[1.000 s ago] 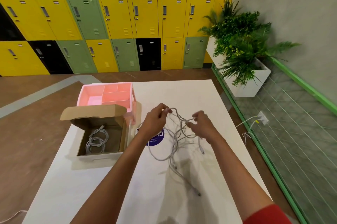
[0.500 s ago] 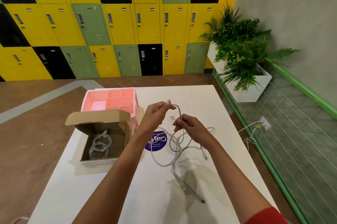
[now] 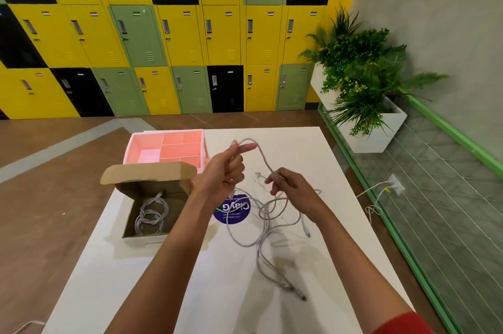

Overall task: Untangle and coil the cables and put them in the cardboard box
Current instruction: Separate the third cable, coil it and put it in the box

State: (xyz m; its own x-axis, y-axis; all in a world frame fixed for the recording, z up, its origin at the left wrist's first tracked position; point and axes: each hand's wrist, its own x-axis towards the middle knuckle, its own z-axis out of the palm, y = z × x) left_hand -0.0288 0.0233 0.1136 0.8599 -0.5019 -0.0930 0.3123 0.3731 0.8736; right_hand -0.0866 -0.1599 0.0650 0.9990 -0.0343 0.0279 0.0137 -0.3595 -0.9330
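A tangle of grey cables (image 3: 268, 220) hangs from both hands and trails onto the white table (image 3: 313, 148), one plug lying near the front. My left hand (image 3: 224, 170) is raised, pinching a cable loop between thumb and forefinger. My right hand (image 3: 290, 185) grips the same cable just to the right and lower. The open cardboard box (image 3: 128, 214) sits at the table's left edge, its flap up, with a coiled grey cable (image 3: 151, 215) inside.
A pink compartment tray (image 3: 166, 147) stands behind the box. A round purple sticker (image 3: 232, 209) lies under the cables. A potted plant (image 3: 362, 94) and green railing run along the right; lockers fill the far wall. A white cable (image 3: 377, 189) hangs from a socket.
My left hand has risen, lifting the cable loop higher. My right hand moved in towards the left hand and now holds the cable closer to it.
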